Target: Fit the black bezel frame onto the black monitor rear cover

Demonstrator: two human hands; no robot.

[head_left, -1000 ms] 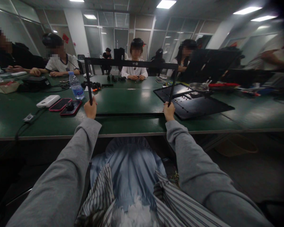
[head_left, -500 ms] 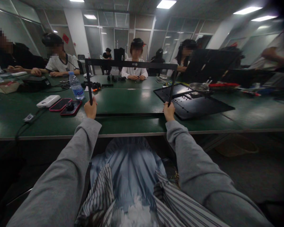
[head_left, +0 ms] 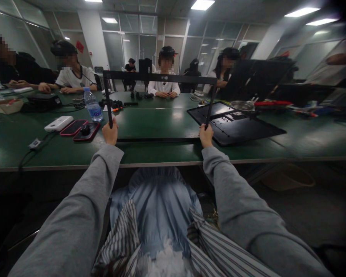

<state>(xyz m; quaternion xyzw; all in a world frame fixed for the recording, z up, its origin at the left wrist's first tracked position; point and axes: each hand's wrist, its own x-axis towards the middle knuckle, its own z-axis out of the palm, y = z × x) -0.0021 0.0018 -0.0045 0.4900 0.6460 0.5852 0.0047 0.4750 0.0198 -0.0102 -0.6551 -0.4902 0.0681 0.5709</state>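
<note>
A thin black monitor bezel frame [head_left: 160, 77] stands upright on the green table [head_left: 167, 152], its bottom bar resting on the tabletop. My left hand [head_left: 110, 133] is closed around the frame's left side bar near its lower end. My right hand [head_left: 206, 135] is closed around the right side bar at the same height. Both arms reach forward in grey sleeves. Through the empty frame I see the table and a seated person beyond.
A black panel [head_left: 236, 125] with a metal bowl [head_left: 240, 105] lies to the right. On the left are a water bottle [head_left: 92, 105], two red-cased phones [head_left: 80, 129], a white power bank [head_left: 58, 123] and cables. Several people sit around the far side.
</note>
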